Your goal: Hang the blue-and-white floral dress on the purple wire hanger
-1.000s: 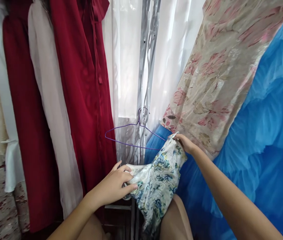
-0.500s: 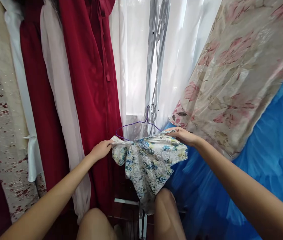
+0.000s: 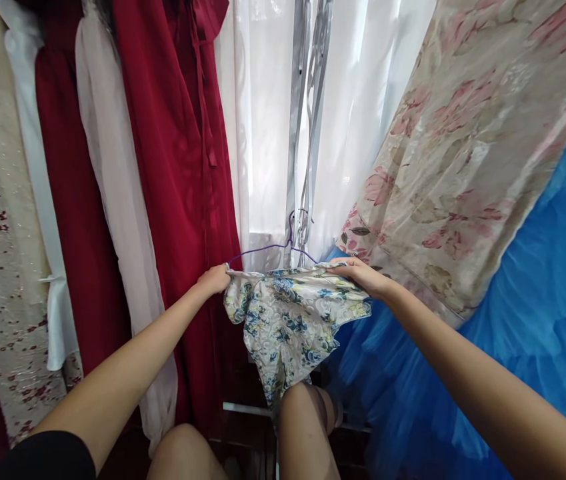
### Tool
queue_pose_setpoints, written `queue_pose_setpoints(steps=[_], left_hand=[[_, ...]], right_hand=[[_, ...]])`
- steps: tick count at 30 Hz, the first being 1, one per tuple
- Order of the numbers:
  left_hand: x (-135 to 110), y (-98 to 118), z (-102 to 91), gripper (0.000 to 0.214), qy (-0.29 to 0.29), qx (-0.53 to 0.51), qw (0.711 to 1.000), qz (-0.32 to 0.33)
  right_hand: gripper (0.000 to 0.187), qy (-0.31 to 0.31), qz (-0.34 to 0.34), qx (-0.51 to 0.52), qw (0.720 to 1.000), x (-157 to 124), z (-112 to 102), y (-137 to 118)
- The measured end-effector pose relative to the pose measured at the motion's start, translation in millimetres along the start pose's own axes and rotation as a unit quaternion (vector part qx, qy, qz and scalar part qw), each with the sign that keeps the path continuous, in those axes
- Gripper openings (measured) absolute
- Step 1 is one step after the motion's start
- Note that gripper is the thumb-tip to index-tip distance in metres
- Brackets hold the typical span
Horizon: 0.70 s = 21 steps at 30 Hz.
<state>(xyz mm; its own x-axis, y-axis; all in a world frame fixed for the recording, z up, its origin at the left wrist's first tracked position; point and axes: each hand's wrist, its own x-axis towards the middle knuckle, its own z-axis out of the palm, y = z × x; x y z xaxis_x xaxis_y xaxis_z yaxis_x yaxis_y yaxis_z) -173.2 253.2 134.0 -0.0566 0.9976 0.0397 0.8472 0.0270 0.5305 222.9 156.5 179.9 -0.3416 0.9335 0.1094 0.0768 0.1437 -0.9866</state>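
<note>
A small white garment with a blue and yellow flower print (image 3: 290, 320) is stretched between my two hands. My left hand (image 3: 215, 279) is closed on its left corner and my right hand (image 3: 360, 273) is closed on its right corner. Right behind the garment's top edge hangs a purple wire hanger (image 3: 267, 249), hooked on a metal grille (image 3: 307, 133). The hanger's lower part is hidden by the cloth. The rest of the garment droops down over my knees (image 3: 303, 427).
Dark red dresses (image 3: 173, 167), a pale pink one (image 3: 113, 200) and white ones hang on the left. White sheer curtains (image 3: 263, 120) cover the window. A beige pink-flowered fabric (image 3: 463, 153) and blue tulle (image 3: 513, 333) fill the right.
My left hand rose and moved left with the garment's corner, spreading the cloth out up to the hanger. My right hand stayed near the hanger's right end.
</note>
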Motion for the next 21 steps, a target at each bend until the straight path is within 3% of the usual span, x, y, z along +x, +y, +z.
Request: queue_pose_setpoints(steps=[7, 12, 18, 21], left_hand=[[8.5, 1.1, 2.4, 0.012, -0.016, -0.089, 0.995, -0.037], [1.7, -1.4, 12.0, 0.026, -0.055, -0.189, 0.979, -0.059], [3.6, 6.7, 8.3, 0.032, 0.058, -0.289, 0.956, -0.011], [1.2, 10.8, -1.6, 0.035, 0.083, -0.319, 0.944, 0.020]], right_hand=[[0.027, -0.002, 0.002, 0.018, 1.000, 0.4, 0.3, 5.6], [0.027, -0.002, 0.003, 0.010, 1.000, -1.7, -1.8, 5.1], [0.029, -0.007, 0.018, -0.013, 1.000, 1.1, -6.0, 1.8], [0.028, -0.010, 0.027, -0.006, 1.000, 0.0, -4.4, 1.4]])
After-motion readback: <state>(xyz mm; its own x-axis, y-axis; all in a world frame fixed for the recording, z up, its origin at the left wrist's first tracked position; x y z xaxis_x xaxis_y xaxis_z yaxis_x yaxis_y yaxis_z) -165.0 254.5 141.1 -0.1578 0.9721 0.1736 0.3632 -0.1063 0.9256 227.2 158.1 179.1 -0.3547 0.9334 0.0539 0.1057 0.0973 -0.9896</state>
